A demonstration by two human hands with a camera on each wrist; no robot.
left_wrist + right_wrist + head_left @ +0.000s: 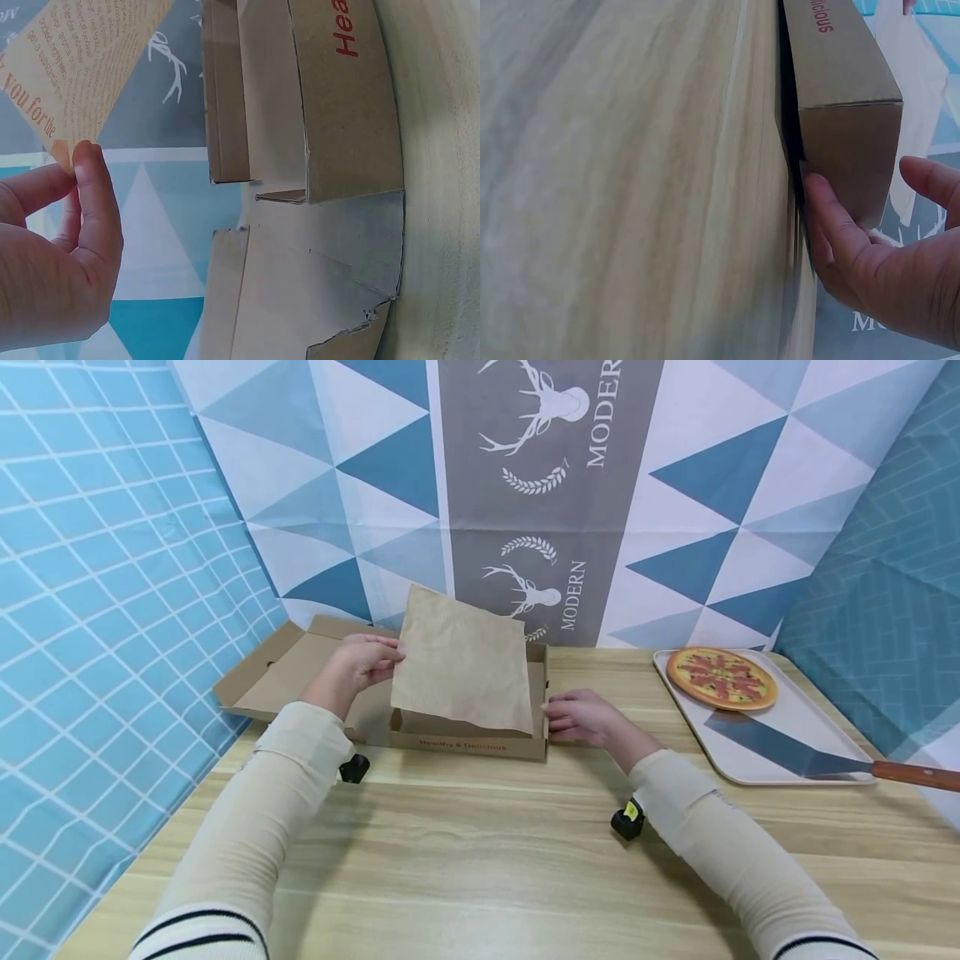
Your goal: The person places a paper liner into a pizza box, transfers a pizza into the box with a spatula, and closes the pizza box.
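Between thumb and fingers, my left hand (366,662) pinches a sheet of brown wrapping paper (463,664) by its left edge. The paper hangs over a cardboard pizza box (468,746) and hides much of its inside. Printed lettering shows on the paper (90,60) in the left wrist view. My right hand (588,718) is at the right side wall of the box. In the right wrist view its fingers (832,206) touch the outside of that wall, low near the table, while the thumb stands apart. The box lid (296,672) lies folded back to the left.
At the right, a white tray (757,760) bears a pizza (722,678) and the blade of a wooden-handled spatula (915,774); the handle sticks out past the tray. Patterned sheets (390,452) hang behind and beside the wooden table (480,877). Small black cameras sit at both wrists.
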